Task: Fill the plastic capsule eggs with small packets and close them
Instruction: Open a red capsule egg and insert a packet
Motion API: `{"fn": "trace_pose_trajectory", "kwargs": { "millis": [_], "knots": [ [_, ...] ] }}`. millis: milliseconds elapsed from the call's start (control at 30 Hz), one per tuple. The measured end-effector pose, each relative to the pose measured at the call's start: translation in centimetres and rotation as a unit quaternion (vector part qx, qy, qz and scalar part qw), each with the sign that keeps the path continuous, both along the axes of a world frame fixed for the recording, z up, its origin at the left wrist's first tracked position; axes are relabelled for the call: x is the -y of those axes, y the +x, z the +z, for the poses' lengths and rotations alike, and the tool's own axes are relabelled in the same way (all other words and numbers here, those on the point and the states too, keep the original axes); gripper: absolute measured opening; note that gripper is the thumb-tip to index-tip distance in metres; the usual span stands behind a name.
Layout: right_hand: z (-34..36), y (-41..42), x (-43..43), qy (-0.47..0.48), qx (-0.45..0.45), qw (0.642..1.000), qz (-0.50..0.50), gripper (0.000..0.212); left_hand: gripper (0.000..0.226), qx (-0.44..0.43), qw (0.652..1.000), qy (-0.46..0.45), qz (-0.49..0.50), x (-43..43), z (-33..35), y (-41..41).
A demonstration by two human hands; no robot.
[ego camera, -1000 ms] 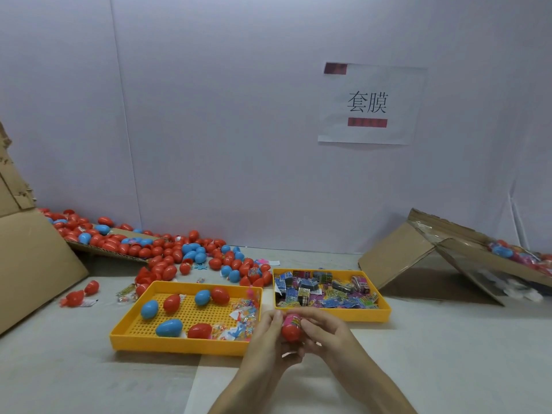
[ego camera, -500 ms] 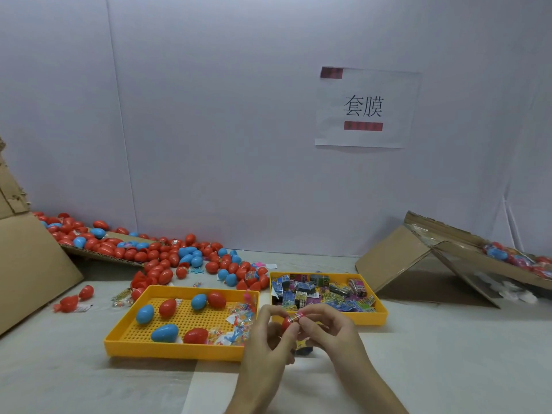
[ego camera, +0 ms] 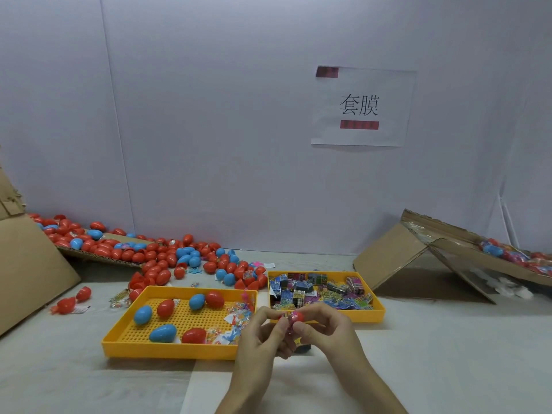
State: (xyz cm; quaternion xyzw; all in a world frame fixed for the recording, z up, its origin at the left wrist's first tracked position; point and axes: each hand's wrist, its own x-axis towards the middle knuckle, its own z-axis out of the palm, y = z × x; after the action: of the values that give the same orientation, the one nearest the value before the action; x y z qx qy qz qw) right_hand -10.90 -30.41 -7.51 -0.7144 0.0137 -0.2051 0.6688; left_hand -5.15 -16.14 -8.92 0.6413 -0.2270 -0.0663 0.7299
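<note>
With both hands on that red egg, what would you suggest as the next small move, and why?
Probably tuck the packet in and press the egg shut: the left hand and right hand both pinch it, and the packet shows sticking out beside it.

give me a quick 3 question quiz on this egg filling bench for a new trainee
1. True or false: the egg tray holds six eggs.
2. The held egg, between the left hand and the right hand, is: A blue, B red, C yellow.
3. Fill in: the packet tray sits to the ___ of the egg tray.

Key: 1 true; 2 B; 3 right.
</note>
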Motion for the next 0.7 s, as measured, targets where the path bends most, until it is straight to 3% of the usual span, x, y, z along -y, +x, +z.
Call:
{"fn": "trace_pose_trajectory", "kwargs": {
  "millis": [333, 700],
  "knots": [
    [0.18, -0.19, 0.04, 0.01, 0.006, 1.0, 0.022, 0.03, 0.02, -0.004, 1.0, -0.003, -0.006, -0.19, 0.1, -0.22],
    [-0.15, 0.09, 0.14, 0.003, 0.011, 1.0, 0.016, 0.024, 0.021, -0.025, 0.999, -0.027, -0.004, -0.44, 0.47, -0.42]
  ]
}}
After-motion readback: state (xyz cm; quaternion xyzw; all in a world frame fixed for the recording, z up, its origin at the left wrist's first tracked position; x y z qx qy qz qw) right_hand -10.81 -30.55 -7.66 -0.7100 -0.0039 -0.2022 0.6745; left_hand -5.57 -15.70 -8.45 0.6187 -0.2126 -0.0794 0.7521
